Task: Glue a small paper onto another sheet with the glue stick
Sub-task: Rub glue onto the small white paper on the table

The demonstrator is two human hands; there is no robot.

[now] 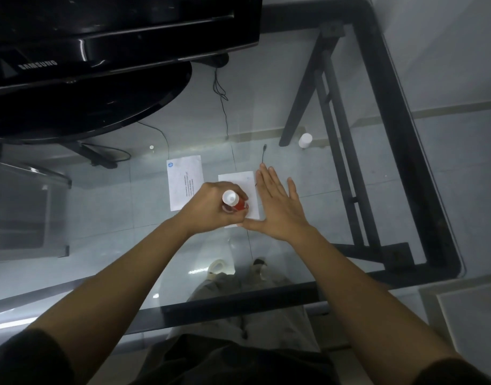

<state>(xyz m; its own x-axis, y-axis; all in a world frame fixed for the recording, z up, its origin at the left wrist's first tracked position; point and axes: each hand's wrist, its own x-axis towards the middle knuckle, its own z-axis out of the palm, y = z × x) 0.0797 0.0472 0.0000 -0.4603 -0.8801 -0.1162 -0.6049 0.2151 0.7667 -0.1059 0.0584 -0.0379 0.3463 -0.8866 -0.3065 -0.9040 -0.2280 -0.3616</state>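
The red glue stick with the white end (234, 202) is standing over the small white paper (243, 190) on the glass table (336, 218), the left hand (211, 208) closing around its light, rigid barrel. The right hand (277, 207), fingers spreading flat, is pinning the flimsy paper's edge beside the printed white sheet (183, 182).

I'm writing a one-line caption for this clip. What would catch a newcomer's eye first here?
Mid-frame, the left hand grips a red glue stick over a small white paper, while the right hand lies flat at the paper's right edge. A printed sheet lies just left of them on the glass table, and a black Samsung monitor fills the upper left.
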